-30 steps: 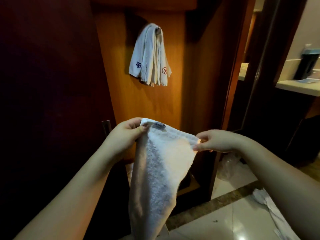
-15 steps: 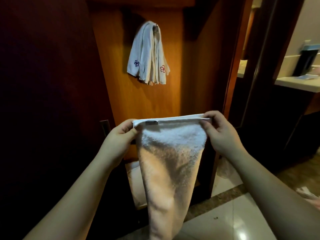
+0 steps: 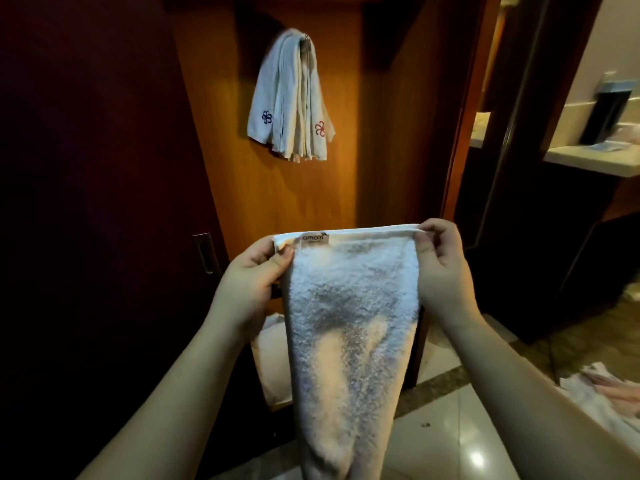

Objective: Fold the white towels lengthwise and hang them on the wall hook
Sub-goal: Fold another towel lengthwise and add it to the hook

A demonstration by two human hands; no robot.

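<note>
A white terry towel (image 3: pixel 349 317) hangs down in front of me, its top hem stretched level and a small label near the left corner. My left hand (image 3: pixel 252 275) pinches the left top corner. The right top corner is pinched by my right hand (image 3: pixel 440 261). Above, several folded white towels (image 3: pixel 294 98) with small flower embroidery hang from the wall hook (image 3: pixel 306 39) on the wooden panel. The hook itself is mostly covered by them.
A dark wooden door (image 3: pixel 86 202) with a recessed handle (image 3: pixel 204 252) stands at left. More white cloth (image 3: pixel 599 386) lies on the glossy tiled floor at lower right. A counter (image 3: pixel 592 161) with a dark box (image 3: pixel 609 109) shows through the doorway at right.
The towel's top edge went from slack and slanted to pulled taut and level. My right hand shifted from a sideways pinch to gripping the corner from above; the view drifted slightly.
</note>
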